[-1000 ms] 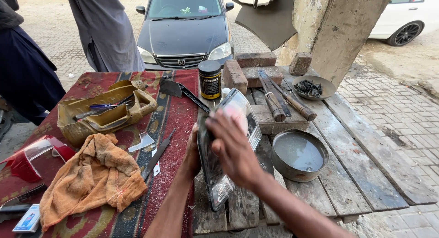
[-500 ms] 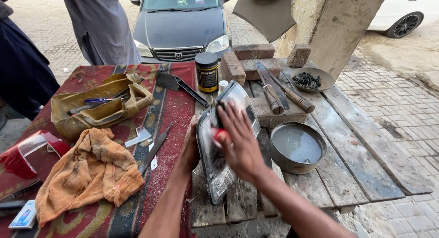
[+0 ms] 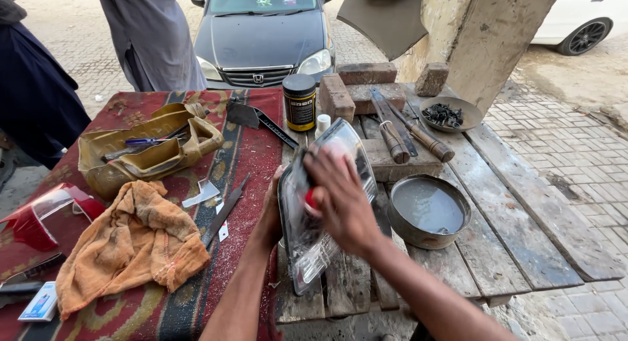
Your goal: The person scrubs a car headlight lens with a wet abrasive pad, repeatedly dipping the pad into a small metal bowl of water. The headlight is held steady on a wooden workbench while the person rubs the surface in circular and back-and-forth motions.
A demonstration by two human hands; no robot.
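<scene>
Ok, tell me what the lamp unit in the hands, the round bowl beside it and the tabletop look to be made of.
Headlight: clear plastic lens, it seems, glossy and see-through, with a shiny reflector behind it.
Round bowl: probably metal, dull grey and dented-looking, holding cloudy liquid.
Tabletop: bare wooden planks, weathered grey, with visible grain and gaps.

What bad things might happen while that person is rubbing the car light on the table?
The headlight is propped on edge, with the left hand bracing it and the right hand pressing on its lens; a hard push might tip it off the wooden table. The metal bowl of cloudy water sits right beside it, so an elbow or the light could perhaps knock it and spill it. Thin blades lie loose on the red cloth near the left arm, which might get cut.
</scene>
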